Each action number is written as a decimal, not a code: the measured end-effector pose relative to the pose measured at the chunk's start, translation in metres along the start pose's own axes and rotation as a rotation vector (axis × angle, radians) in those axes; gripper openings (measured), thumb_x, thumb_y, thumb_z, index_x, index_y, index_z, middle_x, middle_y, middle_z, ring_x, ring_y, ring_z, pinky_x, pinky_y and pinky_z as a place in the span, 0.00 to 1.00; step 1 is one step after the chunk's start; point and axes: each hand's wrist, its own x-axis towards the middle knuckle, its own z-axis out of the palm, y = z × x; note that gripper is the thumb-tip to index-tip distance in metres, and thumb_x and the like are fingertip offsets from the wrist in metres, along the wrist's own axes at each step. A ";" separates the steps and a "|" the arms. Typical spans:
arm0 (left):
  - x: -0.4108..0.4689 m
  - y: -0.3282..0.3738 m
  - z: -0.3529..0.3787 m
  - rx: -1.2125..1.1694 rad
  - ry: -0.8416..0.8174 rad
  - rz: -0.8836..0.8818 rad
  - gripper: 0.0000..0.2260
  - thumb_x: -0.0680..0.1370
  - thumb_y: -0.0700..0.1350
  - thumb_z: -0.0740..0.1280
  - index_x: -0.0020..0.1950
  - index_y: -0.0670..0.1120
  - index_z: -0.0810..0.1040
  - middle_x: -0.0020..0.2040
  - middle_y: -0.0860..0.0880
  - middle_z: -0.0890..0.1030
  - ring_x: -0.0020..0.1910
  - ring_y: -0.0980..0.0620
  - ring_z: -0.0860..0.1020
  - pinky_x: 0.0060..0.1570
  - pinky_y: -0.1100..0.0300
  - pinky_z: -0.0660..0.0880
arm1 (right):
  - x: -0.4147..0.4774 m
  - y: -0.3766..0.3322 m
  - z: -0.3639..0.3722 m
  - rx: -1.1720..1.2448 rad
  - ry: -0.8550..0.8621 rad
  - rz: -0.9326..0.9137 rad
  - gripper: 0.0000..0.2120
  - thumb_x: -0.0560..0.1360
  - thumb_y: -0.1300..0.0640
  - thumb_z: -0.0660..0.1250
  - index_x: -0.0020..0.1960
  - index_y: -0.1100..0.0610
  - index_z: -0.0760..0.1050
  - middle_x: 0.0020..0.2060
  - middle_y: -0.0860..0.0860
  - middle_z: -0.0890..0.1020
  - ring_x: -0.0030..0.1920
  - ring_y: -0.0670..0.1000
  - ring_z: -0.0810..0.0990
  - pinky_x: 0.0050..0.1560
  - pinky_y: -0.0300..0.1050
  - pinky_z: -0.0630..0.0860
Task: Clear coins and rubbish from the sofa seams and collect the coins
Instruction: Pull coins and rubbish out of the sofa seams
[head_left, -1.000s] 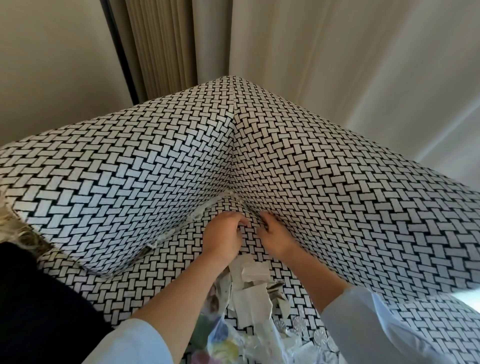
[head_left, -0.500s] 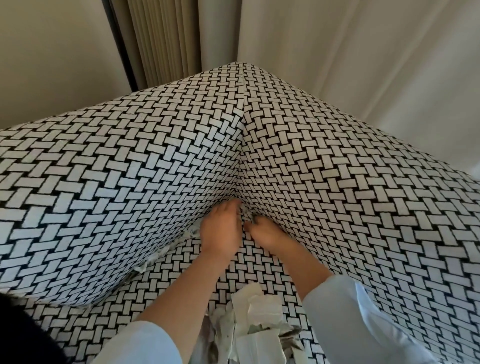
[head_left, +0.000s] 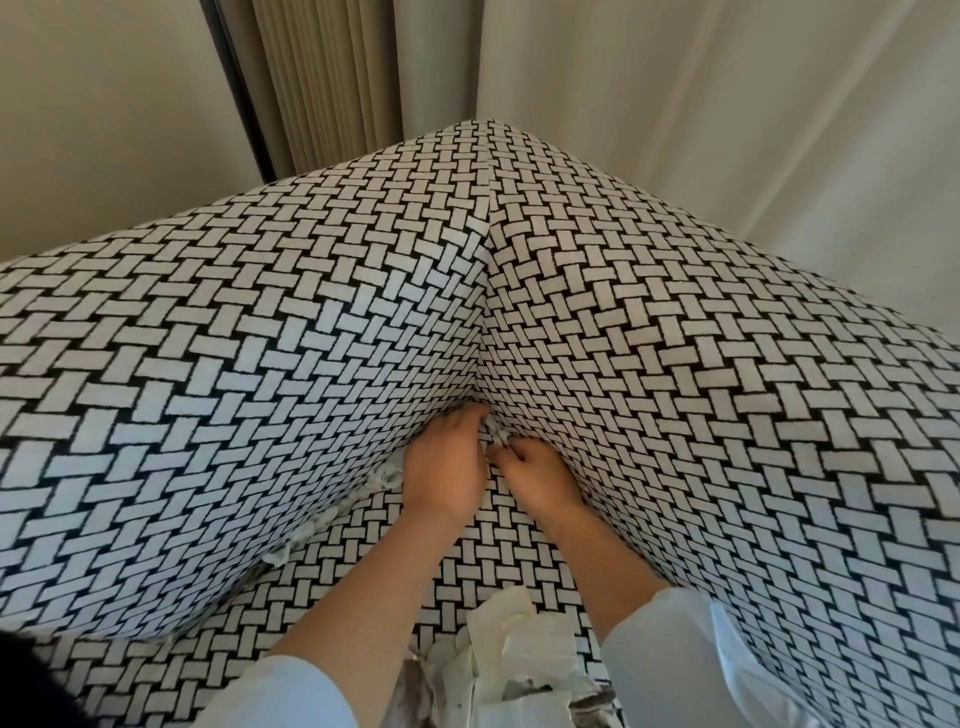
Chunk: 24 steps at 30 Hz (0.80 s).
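Note:
The sofa (head_left: 260, 389) is covered in a black-and-white woven pattern, and its two back cushions meet in a corner. My left hand (head_left: 444, 467) and my right hand (head_left: 540, 475) are pushed into that corner seam, fingertips buried. A crumpled white scrap (head_left: 496, 436) shows between them, touched by both hands. More white paper scraps (head_left: 387, 475) stick out of the seam to the left, with further bits (head_left: 298, 538) lower along it. No coins are visible.
A heap of torn paper and wrappers (head_left: 514, 660) lies on the seat (head_left: 467, 551) between my forearms at the bottom edge. Beige curtains (head_left: 332, 78) and a pale wall stand behind the sofa corner. Something dark fills the bottom left corner.
Both hands have pushed deeper into the corner seam and the view has moved closer. The coins seen on the seat a second ago are out of frame.

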 end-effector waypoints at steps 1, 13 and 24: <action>0.001 0.000 0.001 0.004 -0.008 0.002 0.22 0.77 0.38 0.60 0.71 0.52 0.70 0.64 0.51 0.77 0.59 0.50 0.75 0.50 0.56 0.73 | 0.000 0.001 0.000 0.040 -0.005 -0.004 0.15 0.75 0.45 0.62 0.32 0.50 0.73 0.27 0.44 0.75 0.34 0.49 0.74 0.39 0.46 0.68; 0.002 -0.006 0.002 -0.113 -0.035 0.060 0.21 0.77 0.38 0.60 0.66 0.57 0.76 0.64 0.53 0.78 0.61 0.52 0.73 0.55 0.58 0.74 | -0.008 0.002 -0.003 0.444 -0.122 -0.127 0.17 0.79 0.67 0.61 0.65 0.57 0.77 0.57 0.49 0.83 0.58 0.45 0.80 0.62 0.39 0.74; -0.007 -0.005 0.000 -0.358 0.082 0.083 0.21 0.75 0.35 0.64 0.61 0.57 0.76 0.54 0.60 0.76 0.51 0.60 0.74 0.51 0.59 0.77 | -0.014 0.006 -0.002 0.613 -0.062 -0.180 0.18 0.77 0.68 0.64 0.61 0.53 0.80 0.55 0.45 0.84 0.57 0.41 0.81 0.61 0.35 0.74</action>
